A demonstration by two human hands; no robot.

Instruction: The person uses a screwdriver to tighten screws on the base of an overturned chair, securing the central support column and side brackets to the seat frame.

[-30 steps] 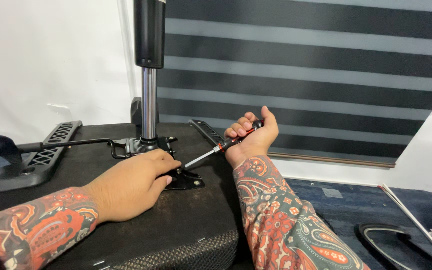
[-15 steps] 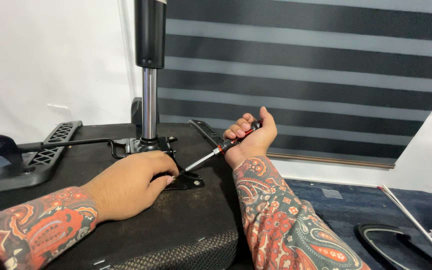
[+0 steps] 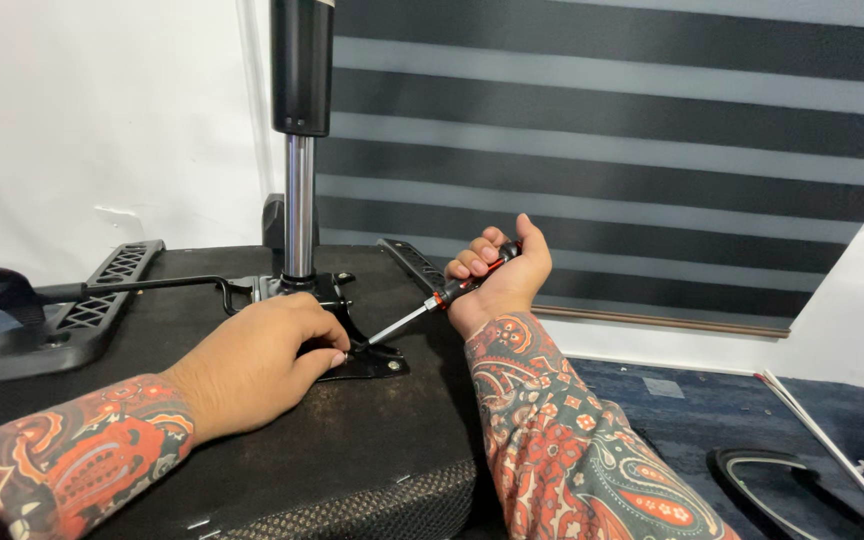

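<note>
My right hand (image 3: pixel 504 275) grips a screwdriver (image 3: pixel 432 302) with a black and red handle, its shaft angled down-left to the black metal mechanism plate (image 3: pixel 372 362) on the upturned chair seat (image 3: pixel 252 440). My left hand (image 3: pixel 262 362) rests on that plate, fingertips pinched at the screwdriver's tip; the screw itself is hidden under the fingers. A chrome gas-lift column (image 3: pixel 299 205) with a black sleeve rises from the plate just behind my left hand.
A black lever rod (image 3: pixel 142 287) runs left from the mechanism. Black plastic armrest pieces lie at the far left (image 3: pixel 102 295) and behind the plate (image 3: pixel 412 262). A dark ring part (image 3: pixel 772 485) and thin rods (image 3: pixel 817 430) lie on the blue carpet at right. Striped blinds hang behind.
Both hands stay at the plate; the right hand has shifted only slightly on the screwdriver handle.
</note>
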